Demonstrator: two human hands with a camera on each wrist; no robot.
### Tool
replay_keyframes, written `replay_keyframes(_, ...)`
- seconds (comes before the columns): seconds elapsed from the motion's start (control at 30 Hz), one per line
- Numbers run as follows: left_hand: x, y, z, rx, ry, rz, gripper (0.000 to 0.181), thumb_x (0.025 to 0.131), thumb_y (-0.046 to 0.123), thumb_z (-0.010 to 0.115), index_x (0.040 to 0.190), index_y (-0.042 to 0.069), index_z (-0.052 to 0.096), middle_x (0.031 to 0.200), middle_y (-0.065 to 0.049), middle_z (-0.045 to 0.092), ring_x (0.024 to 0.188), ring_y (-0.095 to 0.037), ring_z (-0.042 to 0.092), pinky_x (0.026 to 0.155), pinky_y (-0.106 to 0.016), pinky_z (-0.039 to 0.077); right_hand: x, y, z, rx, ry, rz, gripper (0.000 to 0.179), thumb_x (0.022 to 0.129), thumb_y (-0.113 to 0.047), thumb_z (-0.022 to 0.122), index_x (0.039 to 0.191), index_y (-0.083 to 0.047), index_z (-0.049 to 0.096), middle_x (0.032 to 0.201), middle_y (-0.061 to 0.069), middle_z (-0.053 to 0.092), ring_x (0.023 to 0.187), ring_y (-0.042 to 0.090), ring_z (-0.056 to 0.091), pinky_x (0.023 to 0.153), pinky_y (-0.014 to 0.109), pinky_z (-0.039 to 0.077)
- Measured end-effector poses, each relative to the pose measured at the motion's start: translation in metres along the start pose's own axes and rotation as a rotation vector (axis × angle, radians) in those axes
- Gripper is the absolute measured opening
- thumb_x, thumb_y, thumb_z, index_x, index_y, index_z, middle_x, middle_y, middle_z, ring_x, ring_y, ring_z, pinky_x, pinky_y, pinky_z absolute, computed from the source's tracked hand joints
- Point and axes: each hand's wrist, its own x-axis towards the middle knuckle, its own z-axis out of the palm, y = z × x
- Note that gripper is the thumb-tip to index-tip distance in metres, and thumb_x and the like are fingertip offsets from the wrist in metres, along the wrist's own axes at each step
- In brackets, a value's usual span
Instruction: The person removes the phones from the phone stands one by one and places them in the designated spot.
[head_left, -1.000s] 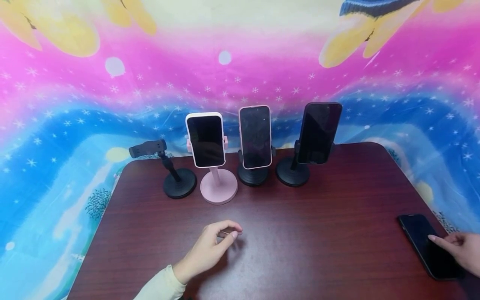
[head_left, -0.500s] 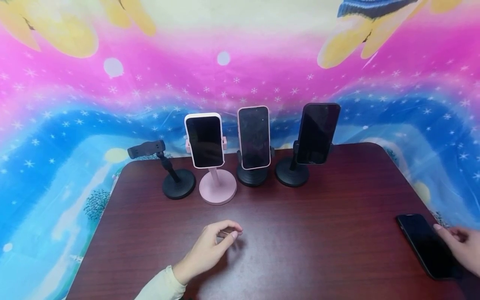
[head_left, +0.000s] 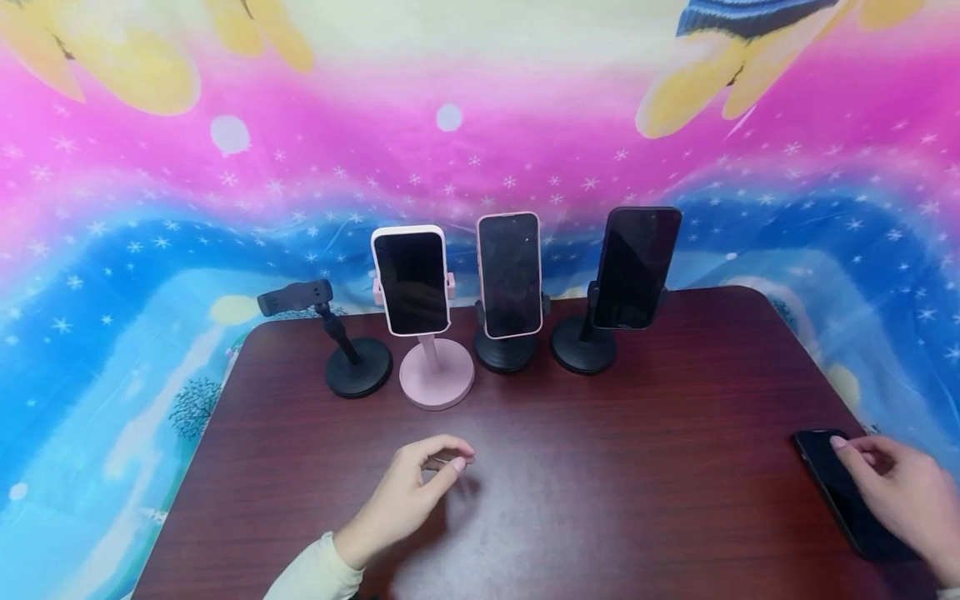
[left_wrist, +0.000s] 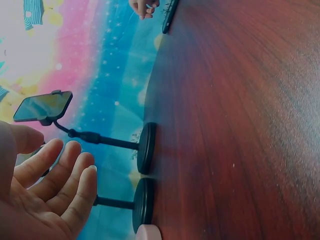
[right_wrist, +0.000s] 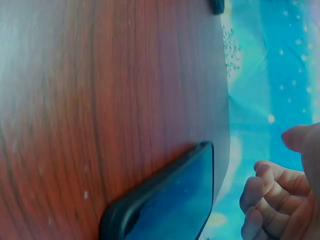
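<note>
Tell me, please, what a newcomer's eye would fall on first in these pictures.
Probably the vivid pink-and-blue backdrop behind the table catches the eye first. Next might come the pink stand, second from left in a row with three black stands, and the black phone lying at the table's right, near the right hand.

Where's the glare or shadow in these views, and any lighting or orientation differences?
Head: pale glare on the tabletop, a soft shadow by the left hand, a tiny bright spot on the middle mounted phone; left wrist: dimmer than head, turned sideways; right wrist: also sideways, bluish reflection on the flat phone, pale sheen at the picture's upper left.
</note>
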Motion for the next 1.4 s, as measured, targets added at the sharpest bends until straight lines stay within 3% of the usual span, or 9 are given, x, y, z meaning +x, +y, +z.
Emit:
replay_keyframes(0.23,-0.003,0.0,-0.011,0.0,0.064,-0.002,0.016,0.101,0.013,0.06,0.111,0.017,0.071,0.107,-0.003,0.075,0.096,-0.007,0.071,0.088,-0.026,0.058,0.0,-0.021,0.005,0.014,-0.092,0.034,0.05,0.104,-0.037,0.054,0.099,0.012,0.066,0.068,0.008,0.06,0.055,0.014,0.045,0.051,0.028,0.032)
replay_keyframes(0.47,-0.006,0.001,-0.019,0.001,0.11,0.022,0.017,0.1,0.011,0.061,0.112,0.017,0.071,0.106,-0.002,0.075,0.094,-0.003,0.07,0.085,-0.025,0.059,-0.005,-0.039,0.007,0.062,-0.085,-0.026,0.047,0.104,-0.036,0.055,0.1,0.008,0.068,0.069,0.006,0.063,0.05,0.006,0.042,0.049,0.025,0.031)
replay_keyframes(0.83,-0.012,0.009,-0.033,0.031,0.173,0.027,0.016,0.101,0.013,0.062,0.111,0.021,0.07,0.105,-0.002,0.075,0.093,-0.007,0.072,0.083,-0.025,0.058,-0.015,-0.07,0.012,0.183,-0.097,-0.133,0.034,0.102,-0.034,0.06,0.103,-0.001,0.071,0.066,-0.002,0.059,0.05,0.005,0.039,0.048,0.025,0.028)
replay_keyframes(1.1,-0.015,0.013,-0.045,0.033,0.226,0.053,0.018,0.1,0.008,0.061,0.111,0.02,0.071,0.103,-0.002,0.075,0.093,-0.005,0.071,0.079,-0.025,0.058,-0.014,-0.1,0.017,0.255,-0.092,-0.183,0.029,0.102,-0.031,0.061,0.103,-0.004,0.071,0.067,0.001,0.062,0.05,0.006,0.039,0.048,0.024,0.028)
replay_keyframes(1.4,-0.014,0.018,-0.058,0.007,0.292,0.111,0.017,0.1,0.003,0.06,0.111,0.009,0.07,0.102,-0.002,0.074,0.094,-0.005,0.071,0.087,-0.018,0.056,-0.012,-0.137,0.032,0.395,-0.05,-0.251,0.017,0.1,-0.023,0.065,0.097,-0.006,0.072,0.069,0.001,0.063,0.05,0.004,0.041,0.046,0.022,0.031)
